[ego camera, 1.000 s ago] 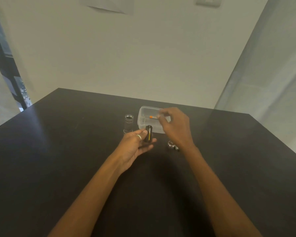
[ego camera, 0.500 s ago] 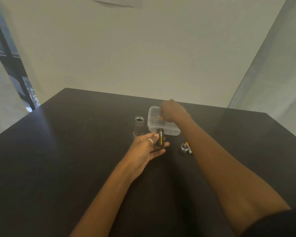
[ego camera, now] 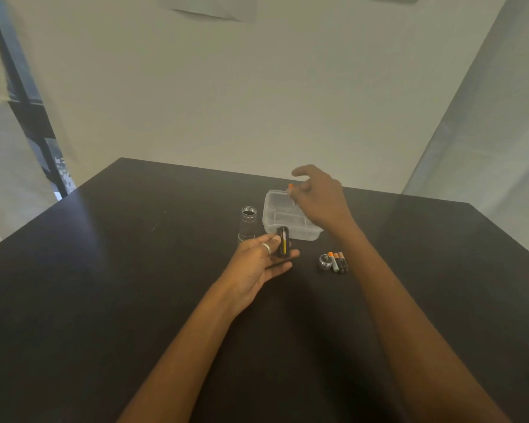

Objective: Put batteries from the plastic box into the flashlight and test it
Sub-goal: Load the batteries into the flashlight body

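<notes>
My left hand (ego camera: pixel 258 264) holds a small black battery holder (ego camera: pixel 283 241) upright between thumb and fingers, just in front of the clear plastic box (ego camera: pixel 280 219). My right hand (ego camera: pixel 318 195) hovers over the box's far side, pinching a battery with an orange tip (ego camera: pixel 290 187). The silver flashlight body (ego camera: pixel 248 222) stands upright on the table, left of the box. Three batteries (ego camera: pixel 339 261) lie side by side on the table right of my left hand, next to the flashlight's round cap (ego camera: pixel 324 261).
The dark table (ego camera: pixel 135 285) runs to a far edge near the white wall. A window frame (ego camera: pixel 28 102) stands at the left and a pale curtain (ego camera: pixel 486 132) at the right.
My right hand dipped into the box and has come up holding another battery. More batteries now lie beside the cap. My left hand has kept the holder still.
</notes>
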The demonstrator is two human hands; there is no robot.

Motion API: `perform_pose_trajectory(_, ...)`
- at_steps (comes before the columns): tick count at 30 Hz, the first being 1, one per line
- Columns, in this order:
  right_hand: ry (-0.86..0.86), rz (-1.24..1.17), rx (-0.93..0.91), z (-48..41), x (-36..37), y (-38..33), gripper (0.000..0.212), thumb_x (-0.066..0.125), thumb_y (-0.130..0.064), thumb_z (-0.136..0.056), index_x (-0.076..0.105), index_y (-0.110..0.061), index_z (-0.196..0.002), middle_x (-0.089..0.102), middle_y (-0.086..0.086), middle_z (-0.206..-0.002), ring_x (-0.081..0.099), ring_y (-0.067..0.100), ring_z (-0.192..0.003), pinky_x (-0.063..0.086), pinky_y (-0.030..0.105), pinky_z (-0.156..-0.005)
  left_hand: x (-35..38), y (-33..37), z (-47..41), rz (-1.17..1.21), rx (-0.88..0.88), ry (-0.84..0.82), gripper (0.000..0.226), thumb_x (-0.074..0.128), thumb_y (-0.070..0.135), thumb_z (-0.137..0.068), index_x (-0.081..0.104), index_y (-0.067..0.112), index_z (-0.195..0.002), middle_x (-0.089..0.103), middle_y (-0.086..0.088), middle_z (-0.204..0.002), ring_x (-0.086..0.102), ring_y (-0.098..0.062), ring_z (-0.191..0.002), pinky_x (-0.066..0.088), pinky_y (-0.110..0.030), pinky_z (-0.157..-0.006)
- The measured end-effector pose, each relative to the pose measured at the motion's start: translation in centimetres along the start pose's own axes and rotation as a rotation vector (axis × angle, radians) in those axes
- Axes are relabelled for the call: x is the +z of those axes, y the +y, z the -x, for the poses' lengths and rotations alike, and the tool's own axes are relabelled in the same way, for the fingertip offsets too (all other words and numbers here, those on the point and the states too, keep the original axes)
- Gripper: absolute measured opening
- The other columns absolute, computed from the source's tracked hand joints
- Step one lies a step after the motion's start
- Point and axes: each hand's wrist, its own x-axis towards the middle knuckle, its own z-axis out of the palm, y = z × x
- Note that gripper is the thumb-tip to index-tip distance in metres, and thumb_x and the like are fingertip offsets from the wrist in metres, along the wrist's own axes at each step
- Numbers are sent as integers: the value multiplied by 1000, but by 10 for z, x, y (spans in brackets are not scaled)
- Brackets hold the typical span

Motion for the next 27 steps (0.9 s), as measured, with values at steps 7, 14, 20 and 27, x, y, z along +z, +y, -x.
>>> perform_pose_trajectory(7,202,-263,14,97,2,1,9,77,-17,-89,72,-16,-97,73,-13,-87,67,-11,-81,47,1,-67,1,-1,3,-46,30,-17,25,48,14,-108,69,9,-120,75,-6,-102,76,-18,-101,59,-33,-87)
perform_pose_trajectory(14,180,-158,-285,120,25,20,11,79,-6,-86,75,-10,-96,76,-4,-97,71,1,-91,58,17,-81,-1,-2,5,-117,53,-52,29,46,13,-109,74,17,-114,78,-9,-113,73,-15,-101,56,-36,-94)
perform_pose_trajectory(20,177,-96,-381,116,30,32,12,80,-7,-85,79,-11,-97,74,-4,-108,68,5,-103,53,16,-91,1,-2,4,-105,66,-68,28,44,15,-110,72,16,-115,80,1,-93,74,-4,-78,54,-40,-97)
perform_pose_trajectory(27,72,-214,-214,116,25,26,28,80,-10,-85,69,-16,-111,68,-9,-114,64,-1,-104,50,8,-86,2,-1,6,-104,88,-100,22,57,19,-105,71,15,-121,79,-6,-108,75,-14,-96,54,-42,-103)
